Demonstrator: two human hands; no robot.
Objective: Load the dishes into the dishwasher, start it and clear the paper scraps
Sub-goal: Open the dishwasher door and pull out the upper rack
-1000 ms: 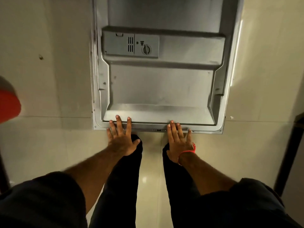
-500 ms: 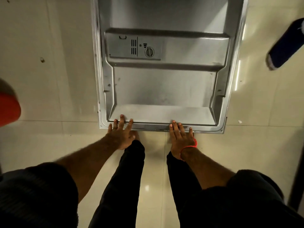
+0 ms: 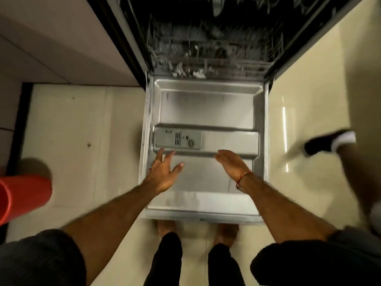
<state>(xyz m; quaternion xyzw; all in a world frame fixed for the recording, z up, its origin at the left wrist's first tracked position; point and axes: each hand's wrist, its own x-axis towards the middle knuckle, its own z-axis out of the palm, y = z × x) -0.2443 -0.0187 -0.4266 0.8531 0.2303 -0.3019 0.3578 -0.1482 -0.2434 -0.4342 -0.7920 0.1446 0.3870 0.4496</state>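
Note:
The dishwasher door [image 3: 206,108] lies open and flat in front of me, steel inner side up, with the grey detergent dispenser [image 3: 177,139] across its middle. Beyond it the dark tub shows the lower wire rack [image 3: 206,52]; white bits [image 3: 185,72] sit at the rack's front edge, too blurred to name. My left hand [image 3: 164,172] hovers over the door's near left part, fingers spread, empty. My right hand [image 3: 232,163] hovers over the near right part, palm turned inward, fingers apart, empty, with a red thread on the wrist.
A red bucket [image 3: 22,198] stands on the cream tiled floor at the left. Another person's leg and dark shoe [image 3: 327,142] are at the right of the door. White cabinet fronts [image 3: 61,48] flank the dishwasher on the left. My bare feet are under the door's near edge.
Both hands have left the door's near edge and now hover above its inner face. My view has tilted up, so the tub and rack show. The other person's foot has moved closer.

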